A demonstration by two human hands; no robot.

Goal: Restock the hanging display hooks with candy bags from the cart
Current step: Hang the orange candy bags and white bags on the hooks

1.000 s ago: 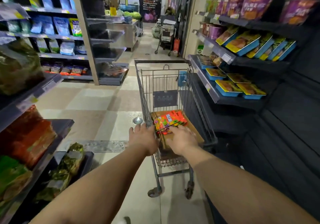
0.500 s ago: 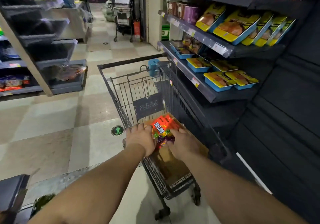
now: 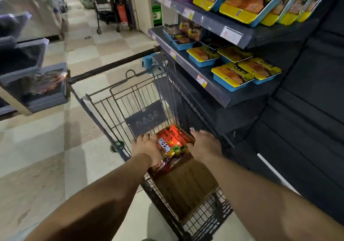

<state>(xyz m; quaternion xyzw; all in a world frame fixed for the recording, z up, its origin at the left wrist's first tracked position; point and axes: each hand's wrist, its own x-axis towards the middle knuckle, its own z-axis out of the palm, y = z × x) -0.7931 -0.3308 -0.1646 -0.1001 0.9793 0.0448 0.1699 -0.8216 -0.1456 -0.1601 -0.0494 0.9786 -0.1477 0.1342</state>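
Observation:
A wire shopping cart stands in the aisle in front of me, with a brown cardboard box inside it. Orange and red candy bags lie stacked in the box's far end. My left hand holds the left side of the stack, fingers reaching down past it. On the right side of the stack, my right hand grips it with fingers curled over the bags and the box edge. No hanging display hooks are in view.
Dark shelves on the right hold yellow and blue food trays, close against the cart's right side. Grey shelving stands at the left. A second cart is parked far down the tiled aisle.
My view has swung right and come closer to the cart. Both hands have stayed on either side of the candy bags in the box.

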